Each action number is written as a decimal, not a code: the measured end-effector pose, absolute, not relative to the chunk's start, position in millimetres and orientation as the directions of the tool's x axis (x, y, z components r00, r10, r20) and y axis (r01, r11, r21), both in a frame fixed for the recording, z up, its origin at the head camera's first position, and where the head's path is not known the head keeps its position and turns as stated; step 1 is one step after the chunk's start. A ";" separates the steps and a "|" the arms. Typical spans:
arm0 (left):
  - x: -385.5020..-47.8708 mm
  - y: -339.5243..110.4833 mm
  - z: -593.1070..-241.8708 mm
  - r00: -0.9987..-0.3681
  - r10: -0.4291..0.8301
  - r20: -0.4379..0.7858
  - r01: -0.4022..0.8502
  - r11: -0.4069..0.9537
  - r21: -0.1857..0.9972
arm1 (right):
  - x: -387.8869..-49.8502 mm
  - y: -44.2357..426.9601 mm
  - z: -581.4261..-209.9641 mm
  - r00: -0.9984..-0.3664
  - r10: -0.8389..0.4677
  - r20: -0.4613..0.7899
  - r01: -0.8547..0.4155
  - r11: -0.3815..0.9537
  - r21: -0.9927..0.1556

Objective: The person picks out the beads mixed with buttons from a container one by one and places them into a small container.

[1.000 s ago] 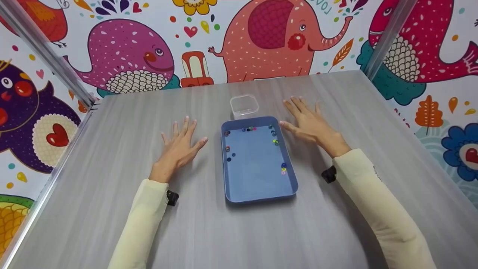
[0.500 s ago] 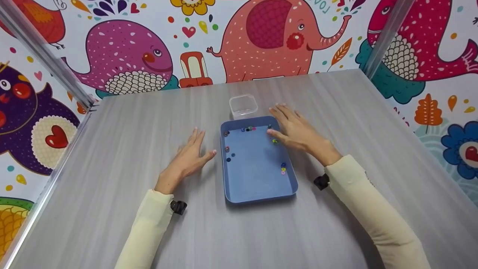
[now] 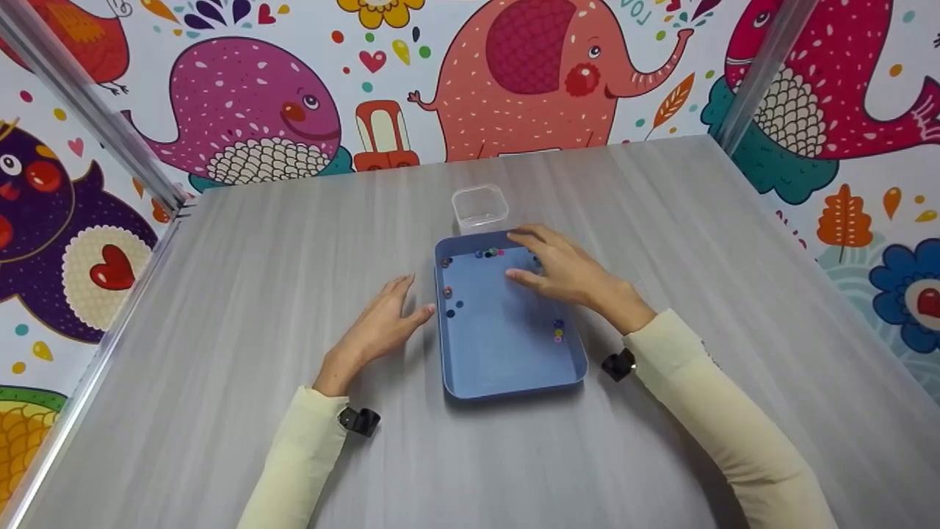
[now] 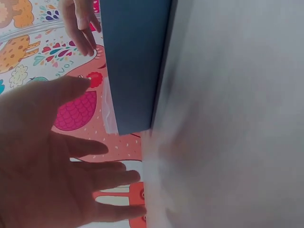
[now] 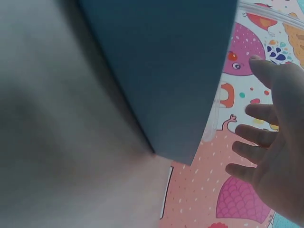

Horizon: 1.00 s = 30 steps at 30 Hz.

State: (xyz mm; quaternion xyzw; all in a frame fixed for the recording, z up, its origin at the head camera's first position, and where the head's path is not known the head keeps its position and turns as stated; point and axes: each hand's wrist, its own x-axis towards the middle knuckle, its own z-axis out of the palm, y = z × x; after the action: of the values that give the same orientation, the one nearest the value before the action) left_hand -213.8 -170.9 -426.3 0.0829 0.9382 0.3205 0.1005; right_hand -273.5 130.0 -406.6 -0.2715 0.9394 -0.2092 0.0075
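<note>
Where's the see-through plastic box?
In the head view, the clear square plastic box stands on the grey table just beyond the blue rectangular tray, left of the right hand.

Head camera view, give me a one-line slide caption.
Right hand over a blue tray of small colorful pieces, left hand beside it, clear container beyond.

Teal letters [image 3: 634, 11] reading "LOV" stand on the printed wall [image 3: 459, 73].
</note>
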 end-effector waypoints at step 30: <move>-207.7 -141.3 -435.1 -0.914 0.204 -0.349 -0.301 0.235 0.924 | -278.9 100.3 -387.7 -0.849 -0.527 -0.030 -0.367 0.631 -0.683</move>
State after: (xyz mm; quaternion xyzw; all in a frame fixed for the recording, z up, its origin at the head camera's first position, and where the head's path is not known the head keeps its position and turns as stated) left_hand -207.7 -141.3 -435.1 -0.0318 0.7586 0.6178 0.2045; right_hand -278.9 100.3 -387.7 -0.2495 0.8958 -0.3496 0.1144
